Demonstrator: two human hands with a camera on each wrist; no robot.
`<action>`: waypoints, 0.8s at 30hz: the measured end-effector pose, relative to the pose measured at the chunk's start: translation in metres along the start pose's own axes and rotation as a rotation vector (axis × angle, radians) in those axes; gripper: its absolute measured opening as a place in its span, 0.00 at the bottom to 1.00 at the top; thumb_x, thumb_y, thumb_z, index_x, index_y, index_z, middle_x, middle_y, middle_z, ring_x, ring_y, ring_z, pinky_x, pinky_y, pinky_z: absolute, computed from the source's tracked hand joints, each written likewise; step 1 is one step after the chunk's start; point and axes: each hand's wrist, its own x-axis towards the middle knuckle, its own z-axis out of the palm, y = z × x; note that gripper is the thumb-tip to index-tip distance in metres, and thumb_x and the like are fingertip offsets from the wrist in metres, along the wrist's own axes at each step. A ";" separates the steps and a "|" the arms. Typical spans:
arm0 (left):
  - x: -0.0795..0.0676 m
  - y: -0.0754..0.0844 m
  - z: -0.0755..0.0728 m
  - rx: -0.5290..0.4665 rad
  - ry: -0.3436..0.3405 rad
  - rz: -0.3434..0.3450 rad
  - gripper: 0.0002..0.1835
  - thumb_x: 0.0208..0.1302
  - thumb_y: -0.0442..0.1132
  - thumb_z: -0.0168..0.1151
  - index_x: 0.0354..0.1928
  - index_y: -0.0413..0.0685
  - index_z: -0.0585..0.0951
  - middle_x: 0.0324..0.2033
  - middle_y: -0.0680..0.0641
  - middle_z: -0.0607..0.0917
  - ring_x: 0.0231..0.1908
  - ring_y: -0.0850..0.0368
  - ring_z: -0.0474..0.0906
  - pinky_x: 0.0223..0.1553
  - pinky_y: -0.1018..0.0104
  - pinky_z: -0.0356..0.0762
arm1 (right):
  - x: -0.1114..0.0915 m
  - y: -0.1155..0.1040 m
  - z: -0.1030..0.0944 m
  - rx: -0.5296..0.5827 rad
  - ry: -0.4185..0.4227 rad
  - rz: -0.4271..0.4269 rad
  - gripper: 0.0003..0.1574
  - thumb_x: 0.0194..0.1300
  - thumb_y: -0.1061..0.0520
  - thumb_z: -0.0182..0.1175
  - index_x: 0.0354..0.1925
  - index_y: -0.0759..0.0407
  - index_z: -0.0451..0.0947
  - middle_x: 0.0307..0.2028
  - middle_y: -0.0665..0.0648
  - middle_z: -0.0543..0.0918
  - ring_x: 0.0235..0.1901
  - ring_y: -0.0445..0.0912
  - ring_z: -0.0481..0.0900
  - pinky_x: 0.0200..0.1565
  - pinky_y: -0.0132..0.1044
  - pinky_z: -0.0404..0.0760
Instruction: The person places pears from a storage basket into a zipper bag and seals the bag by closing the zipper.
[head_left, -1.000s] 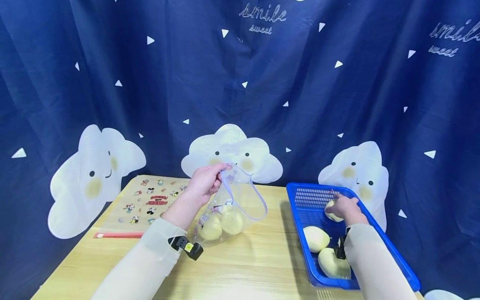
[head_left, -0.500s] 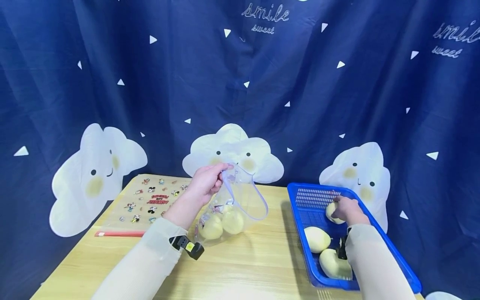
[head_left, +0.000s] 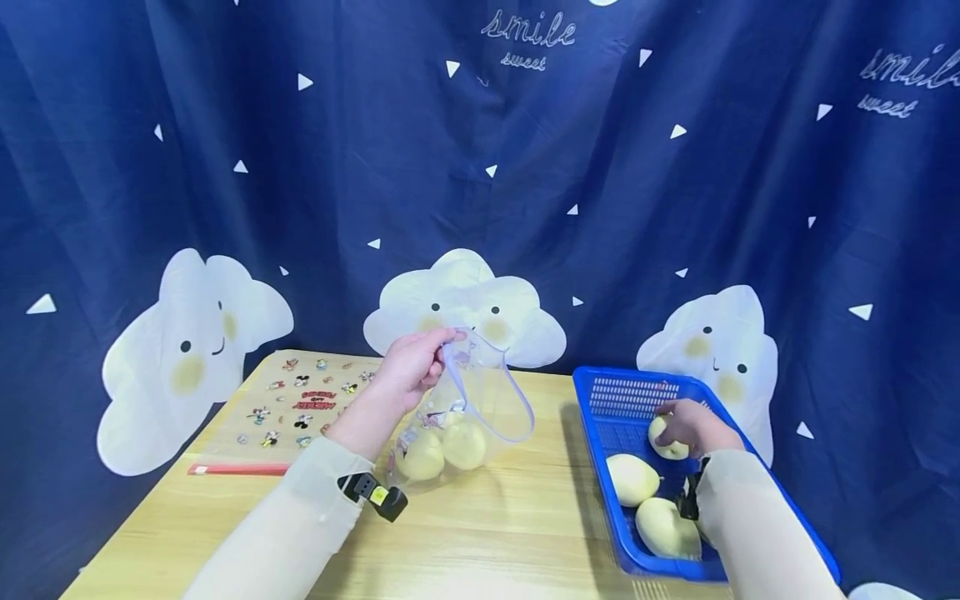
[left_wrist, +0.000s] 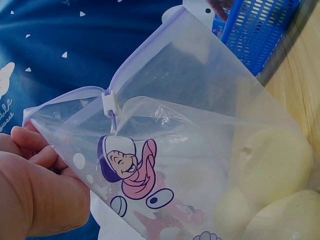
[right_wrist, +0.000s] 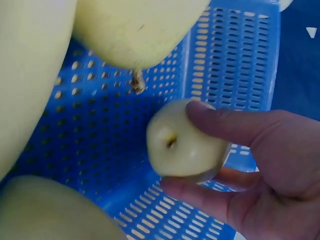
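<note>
My left hand (head_left: pixel 408 367) pinches the rim of a clear zip bag (head_left: pixel 495 396) with lilac edging, holding it upright with its mouth open. Through the plastic show pale yellow pears (head_left: pixel 465 444) at the bottom. A white slider (left_wrist: pixel 110 103) sits on the lilac zip in the left wrist view. Inside the blue basket (head_left: pixel 596 450), my right hand (head_left: pixel 696 423) grips a small pear (right_wrist: pixel 182 145), thumb on one side and fingers on the other, by the perforated wall. More pears (head_left: pixel 632 479) lie nearer the basket's front, one partly hidden by the right wrist.
A second, flat bag (head_left: pixel 277 408) with cartoon prints and a red zip strip (head_left: pixel 240 469) lies at the left of the wooden table (head_left: pixel 480 533). Behind the table hangs a dark blue curtain (head_left: pixel 420 200) with white clouds.
The right hand has shifted slightly at the pear and its fingers now wrap the fruit's side, showing more of it. The left hand and bag stay put.
</note>
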 end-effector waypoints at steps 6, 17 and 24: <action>0.001 -0.002 0.001 -0.003 0.003 0.003 0.18 0.80 0.41 0.63 0.60 0.32 0.84 0.14 0.60 0.74 0.10 0.73 0.65 0.14 0.79 0.53 | -0.006 0.000 -0.004 -0.105 0.080 -0.108 0.39 0.65 0.65 0.75 0.71 0.70 0.76 0.68 0.86 0.70 0.50 0.67 0.82 0.43 0.56 0.92; 0.001 -0.001 -0.001 0.007 -0.004 0.006 0.21 0.81 0.42 0.64 0.63 0.32 0.85 0.15 0.60 0.74 0.10 0.73 0.67 0.14 0.80 0.55 | -0.020 -0.010 -0.012 -0.199 0.394 -0.342 0.40 0.65 0.60 0.76 0.72 0.68 0.76 0.66 0.85 0.76 0.57 0.76 0.79 0.52 0.67 0.83; -0.002 -0.001 -0.002 0.018 -0.009 0.003 0.21 0.81 0.43 0.63 0.65 0.34 0.84 0.16 0.60 0.73 0.10 0.72 0.66 0.14 0.79 0.55 | -0.034 -0.032 -0.008 -0.080 0.568 -0.459 0.41 0.70 0.58 0.75 0.76 0.62 0.73 0.72 0.82 0.71 0.70 0.79 0.69 0.64 0.76 0.75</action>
